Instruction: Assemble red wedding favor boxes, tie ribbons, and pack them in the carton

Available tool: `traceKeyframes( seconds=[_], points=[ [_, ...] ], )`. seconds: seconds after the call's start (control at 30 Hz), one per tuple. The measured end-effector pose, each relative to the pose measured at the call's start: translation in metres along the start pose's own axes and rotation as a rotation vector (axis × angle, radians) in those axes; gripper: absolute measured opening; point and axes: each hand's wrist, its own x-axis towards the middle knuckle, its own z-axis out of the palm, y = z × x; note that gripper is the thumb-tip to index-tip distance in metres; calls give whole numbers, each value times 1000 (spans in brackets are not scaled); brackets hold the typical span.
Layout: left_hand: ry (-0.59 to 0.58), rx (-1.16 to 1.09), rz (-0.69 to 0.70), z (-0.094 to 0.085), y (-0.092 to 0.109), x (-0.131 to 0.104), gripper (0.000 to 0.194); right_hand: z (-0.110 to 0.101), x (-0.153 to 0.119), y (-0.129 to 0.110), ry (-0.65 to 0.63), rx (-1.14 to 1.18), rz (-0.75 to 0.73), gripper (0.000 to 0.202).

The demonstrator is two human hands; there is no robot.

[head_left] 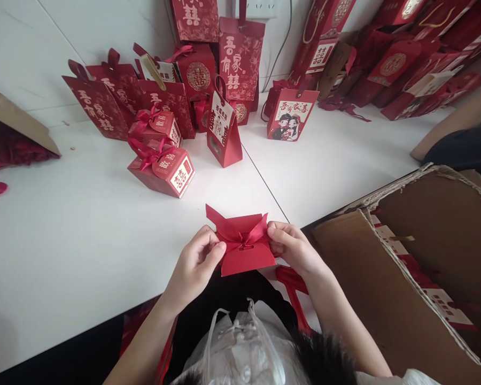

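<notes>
Running crosswise, red ribbon (241, 237) lies between hands (200, 256) (294, 245).

The one head-worn camera looks forward and down from near above the bare left hand (198, 255) and bare right hand (292, 245), its view reaching across the smooth white desk (84, 230) to the pale tiled wall (104, 24)

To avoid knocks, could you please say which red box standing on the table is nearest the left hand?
It is the frontmost ribboned box; its lookalike sits right behind it, and the triangular box stands farther from the left hand.
</notes>
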Motion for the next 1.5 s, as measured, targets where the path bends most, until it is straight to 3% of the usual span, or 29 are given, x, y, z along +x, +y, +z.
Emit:
traceKeyframes(
  seconds=[0.17, 0.3, 0.47, 0.53, 0.6, 0.73, 0.8, 0.9, 1.03, 1.13, 1.2, 1.27, 1.33, 1.5],
  points=[
    [16, 76, 39, 0, -4, 0, 30, -4, 3, 5, -1, 28, 21, 48],
    [-2, 180, 43, -5, 1, 0, 27, -10, 3, 0, -42, -131, -11, 49],
    [280, 444, 430, 0, 20, 1, 11, -11, 4, -13, 21, -312, -58, 53],
    [300, 586, 546, 8, 25, 4, 9, -7, 4, -17, 102, -363, -92, 45],
    [281, 685, 576, 17, 26, 8, 5, -2, 4, -21, 165, -410, -164, 37],
    [237, 746, 505, 27, 23, 12, 9, 5, 7, -31, 260, -630, -402, 27],
    [202, 738, 469, 28, 22, 13, 12, 6, 13, -36, 245, -705, -446, 25],
    [146, 725, 467, 21, 22, 17, 14, 5, 28, -41, 169, -715, -307, 27],
    [59, 814, 512, -3, 22, 30, 19, 1, 41, -37, 91, -638, -162, 30],
    [140, 901, 508, -25, 24, 34, 42, 2, 37, -27, 22, -450, -98, 32],
    [248, 917, 466, -32, 26, 29, 41, 7, 29, -16, 8, -313, -53, 34],
    [346, 874, 396, -33, 27, 20, 32, 16, 20, -2, 14, -189, -15, 35],
    [370, 814, 324, -29, 27, 11, 28, 29, 12, 14, 12, -77, 10, 36],
    [220, 722, 229, -24, 22, 5, 23, 59, 2, 44, -37, -62, -23, 36]
  ],
)
